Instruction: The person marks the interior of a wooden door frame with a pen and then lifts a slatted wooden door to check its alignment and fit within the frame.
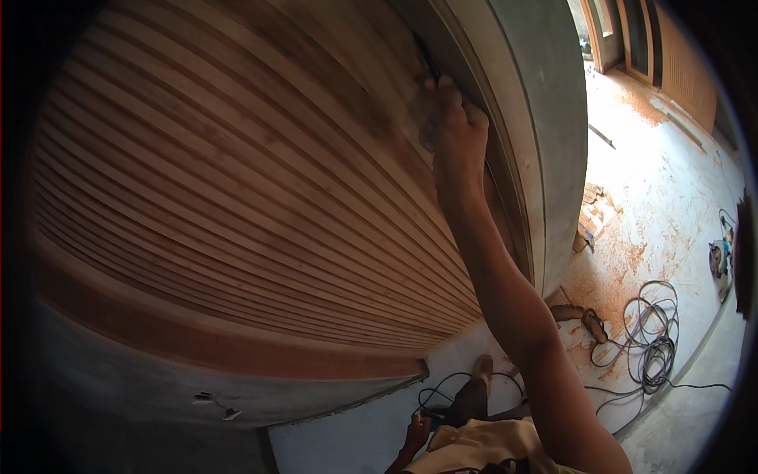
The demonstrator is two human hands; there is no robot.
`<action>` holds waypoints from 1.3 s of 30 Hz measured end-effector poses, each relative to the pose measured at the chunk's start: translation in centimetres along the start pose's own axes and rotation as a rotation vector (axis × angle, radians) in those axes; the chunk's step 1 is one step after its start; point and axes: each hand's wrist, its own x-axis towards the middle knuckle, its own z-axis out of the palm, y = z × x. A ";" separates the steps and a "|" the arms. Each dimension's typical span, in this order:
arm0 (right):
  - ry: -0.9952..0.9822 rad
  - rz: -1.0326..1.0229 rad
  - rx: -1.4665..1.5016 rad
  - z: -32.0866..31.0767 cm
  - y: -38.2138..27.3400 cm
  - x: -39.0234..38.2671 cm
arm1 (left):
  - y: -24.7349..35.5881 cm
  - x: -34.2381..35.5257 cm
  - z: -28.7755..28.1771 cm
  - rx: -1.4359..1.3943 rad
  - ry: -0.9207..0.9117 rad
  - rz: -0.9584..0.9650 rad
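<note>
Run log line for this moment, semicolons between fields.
Right hand: gripping dark slim item, ribbed wooden panel behind; left hand: grip unclear; black cable: coiled

Single view: left lens of a head-worn fisheye pair, facing down past the wearer's torso (482, 442). Slatted wooden panel (237, 197) near, filling the left; floor (671, 229) farther off, right (straight edges bow toward the rim).

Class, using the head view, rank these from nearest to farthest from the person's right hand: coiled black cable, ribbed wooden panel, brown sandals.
1. Ribbed wooden panel: right by the right hand, spreading leftward.
2. Brown sandals: on the floor, lower right.
3. Coiled black cable: on the floor, farther right, past the sandals.
</note>
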 end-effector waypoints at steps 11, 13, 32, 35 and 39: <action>0.064 0.095 -0.051 -3.2 1.1 -1.5 | 0.4 -0.8 0.7 0.545 0.031 0.586; 0.062 0.099 -0.025 -3.3 1.4 -1.9 | -0.1 -0.2 1.2 0.341 -0.003 0.311; 0.133 0.115 0.051 -10.4 6.3 -3.1 | 8.1 4.2 3.9 0.223 -0.334 0.227; 0.169 0.128 0.048 -11.1 6.9 -3.6 | 6.7 5.4 5.2 0.281 -0.378 0.320; 0.184 0.142 0.044 -13.2 8.2 -4.1 | 5.4 6.9 6.9 0.363 -0.477 0.371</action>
